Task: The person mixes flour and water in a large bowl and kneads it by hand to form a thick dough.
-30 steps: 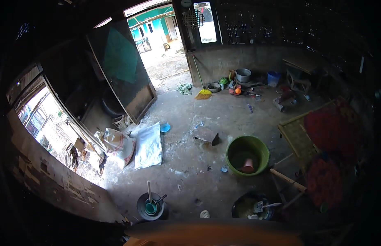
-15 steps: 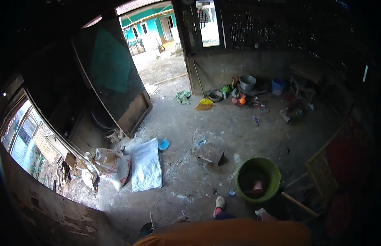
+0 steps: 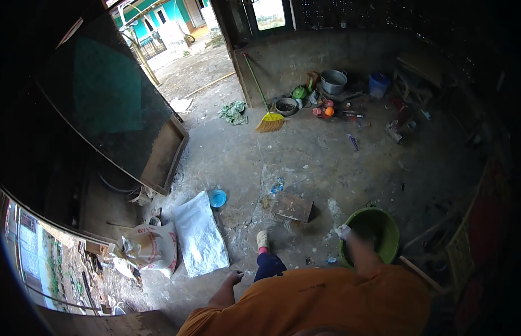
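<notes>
- Spreading through the middle is a grey, stained concrete floor [image 3: 339,157].
- At 10 o'clock, a dark wooden door with a green panel [image 3: 109,84] stands ajar.
- The person's loose orange shirt [image 3: 328,297] fills 6 o'clock.
- A flat, silvery-white plastic sheet [image 3: 201,238] lies between 7 and 8 o'clock, just beside a bulging white sack with red print [image 3: 164,245].
- A round, deep green plastic tub [image 3: 390,235] stands on the floor at 4 o'clock; the right forearm crosses over it.
- A yellow-headed broom with a green handle [image 3: 269,120] leans on the wall at 12 o'clock.
- A dull brown angular box [image 3: 294,207] rests at 5 o'clock.
- The right hand [image 3: 345,233] is at the tub's 10 o'clock edge. A small whitish thing [image 3: 342,231] shows there, but blurred; I cannot tell whether the grip is holding it.
- The left hand [image 3: 236,277] hangs near 6 o'clock, close to the sheet's lower corner; its grip is too small and dark to tell.
- A shallow, round light-blue bowl [image 3: 217,198] sits at 8 o'clock.
</notes>
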